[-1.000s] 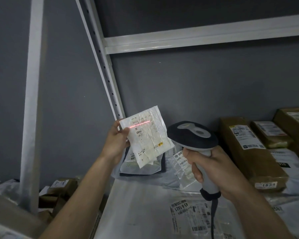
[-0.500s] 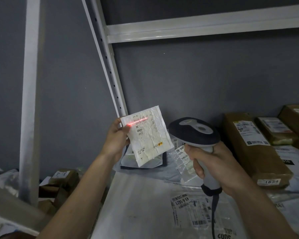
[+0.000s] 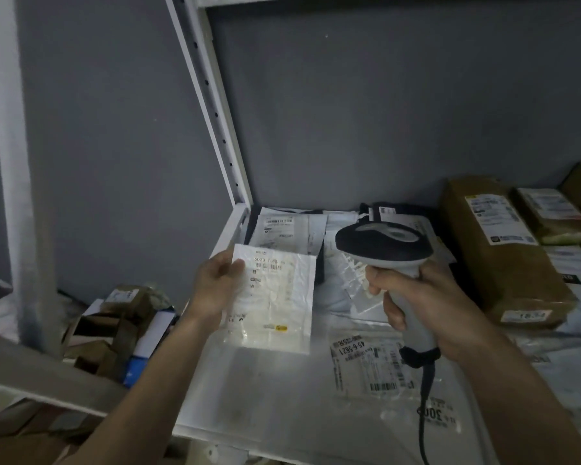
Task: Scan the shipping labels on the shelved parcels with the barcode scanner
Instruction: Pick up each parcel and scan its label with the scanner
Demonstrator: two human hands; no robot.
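- The left hand (image 3: 217, 283) reached in from the lower left, forearm angled up toward the shelf (image 3: 282, 407), palm turned toward the camera.
- Its thumb lay on the face of a white pouch (image 3: 275, 297) near the upper left corner, with the fingers behind; the hand pinched the pouch along its left edge.
- The pouch was held nearly flat over the shelf's left part, its label (image 3: 269, 265) facing up, printed digits and a small barcode near the thumb. Whether its lower edge touched the shelf could not be told.
- The right hand (image 3: 426, 307) came in from the lower right, fingers wrapped tight round the grip of the scanner (image 3: 383, 243).
- The scanner stood upright, its dark head pointing left and away, just beside the pouch's right edge and not touching it. No red line showed on the label.
- Its cable (image 3: 425, 414) hung down from the grip's base across the shelf front.
- Behind the pouch lay flat mailers (image 3: 282, 226) with labels up, near the white upright (image 3: 212, 105).
- Under the scanner lay a clear bag (image 3: 369, 367) with a barcode label.
- A brown parcel (image 3: 503, 263) with a white label lay to the right, well apart from the pouch; more brown parcels lay behind it.
- Boxes (image 3: 121, 317) were heaped lower left, beyond the shelf's edge.
- Nothing stood between the scanner head and the pouch.
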